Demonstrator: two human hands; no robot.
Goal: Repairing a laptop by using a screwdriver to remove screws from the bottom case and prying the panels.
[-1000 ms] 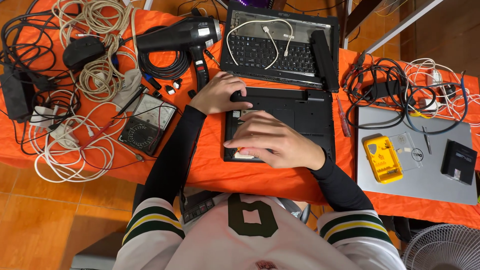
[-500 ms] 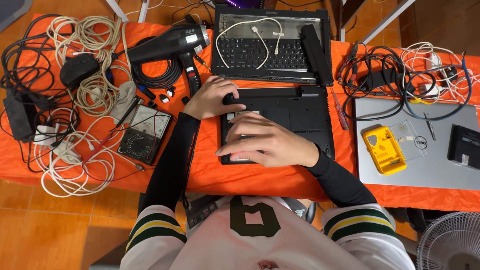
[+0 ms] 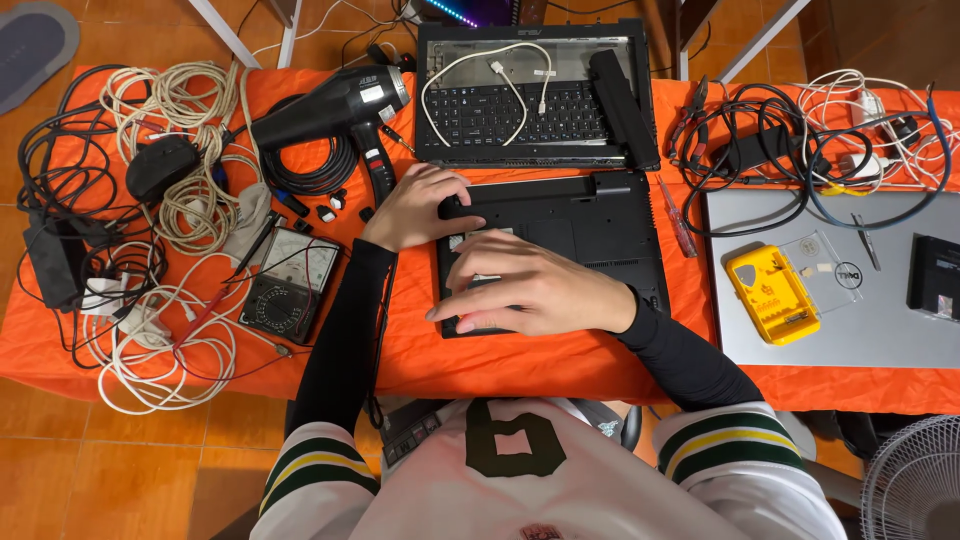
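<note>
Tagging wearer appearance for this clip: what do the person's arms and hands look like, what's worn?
Both hands are bare: no gloves, rings or watch visible on the left hand or right hand. Each arm has a tight black long sleeve down to the wrist. Over it, a white jersey with short sleeves cuffed in green and yellow stripes, and a dark numeral on the chest.

An orange-clothed table [image 3: 420, 350] stands on terracotta floor tiles [image 3: 120, 470].
</note>
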